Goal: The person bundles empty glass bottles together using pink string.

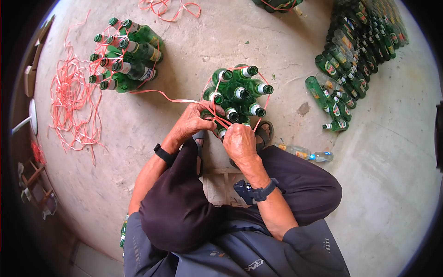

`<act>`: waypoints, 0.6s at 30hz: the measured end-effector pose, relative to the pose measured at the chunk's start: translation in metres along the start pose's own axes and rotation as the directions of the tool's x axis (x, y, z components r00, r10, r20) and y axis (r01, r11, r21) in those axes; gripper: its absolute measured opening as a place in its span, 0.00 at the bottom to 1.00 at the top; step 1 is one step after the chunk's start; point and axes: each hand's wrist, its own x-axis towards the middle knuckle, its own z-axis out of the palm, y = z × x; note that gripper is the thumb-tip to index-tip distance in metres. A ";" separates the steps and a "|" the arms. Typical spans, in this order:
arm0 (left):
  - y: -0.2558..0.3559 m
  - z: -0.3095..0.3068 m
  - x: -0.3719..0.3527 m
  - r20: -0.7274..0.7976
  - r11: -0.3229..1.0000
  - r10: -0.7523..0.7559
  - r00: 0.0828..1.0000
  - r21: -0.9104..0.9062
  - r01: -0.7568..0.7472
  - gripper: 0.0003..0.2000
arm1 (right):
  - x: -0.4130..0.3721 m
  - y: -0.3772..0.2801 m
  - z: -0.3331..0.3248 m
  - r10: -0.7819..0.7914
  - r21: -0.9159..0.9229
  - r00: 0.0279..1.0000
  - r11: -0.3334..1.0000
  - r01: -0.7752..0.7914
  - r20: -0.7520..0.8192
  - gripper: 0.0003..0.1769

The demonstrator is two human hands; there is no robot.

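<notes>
Bare floor between tied bundle and upright bottles; pink strand crosses gap; bottle pile blocks right.

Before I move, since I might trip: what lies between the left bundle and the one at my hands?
A pink string runs over bare floor there, in the head view.

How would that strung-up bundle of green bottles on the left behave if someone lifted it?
The bundle of green bottles looks like glass, so it's probably heavy and breakable. Pink string criss-crosses the necks, so it might lift as one, though bottles could shift and clink. Standing packed together, it seems unlikely to roll.
</notes>
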 end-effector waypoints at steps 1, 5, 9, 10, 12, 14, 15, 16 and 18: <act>0.000 0.000 0.000 0.000 1.000 0.005 1.000 0.004 -0.005 0.19 | 0.000 0.001 0.000 -0.007 0.016 1.000 1.000 0.006 0.005 0.11; 0.001 -0.004 0.001 0.029 0.998 0.003 1.000 0.067 -0.005 0.21 | 0.002 -0.001 -0.008 0.016 0.058 1.000 0.998 -0.016 0.008 0.11; 0.005 0.001 -0.001 0.016 0.998 -0.029 0.999 -0.050 0.030 0.20 | -0.002 0.001 -0.012 -0.018 0.087 1.000 0.996 0.019 -0.013 0.12; 0.006 0.002 -0.002 0.006 0.997 -0.030 1.000 -0.064 0.030 0.19 | -0.004 0.002 -0.012 -0.027 0.091 0.999 0.995 0.030 -0.034 0.12; 0.008 0.003 -0.002 -0.003 0.999 -0.011 1.000 -0.041 0.011 0.18 | -0.007 0.003 -0.016 -0.041 0.112 0.997 0.993 0.047 -0.059 0.11; 0.009 0.004 -0.003 -0.017 1.000 0.007 1.000 -0.016 -0.007 0.17 | -0.011 0.004 -0.017 -0.058 0.136 0.995 0.988 0.068 -0.081 0.11; 0.009 0.005 -0.003 -0.026 1.000 0.007 1.000 -0.013 -0.007 0.16 | -0.012 0.004 -0.015 -0.059 0.147 0.993 0.986 0.074 -0.103 0.10; 0.010 0.006 -0.004 -0.035 1.000 0.007 0.999 -0.009 -0.007 0.14 | -0.013 0.005 -0.013 -0.061 0.158 0.990 0.984 0.081 -0.125 0.10; 0.014 0.007 -0.005 -0.057 0.996 0.003 0.998 0.089 0.002 0.13 | -0.016 0.005 -0.011 -0.054 0.159 0.990 0.984 0.075 -0.133 0.10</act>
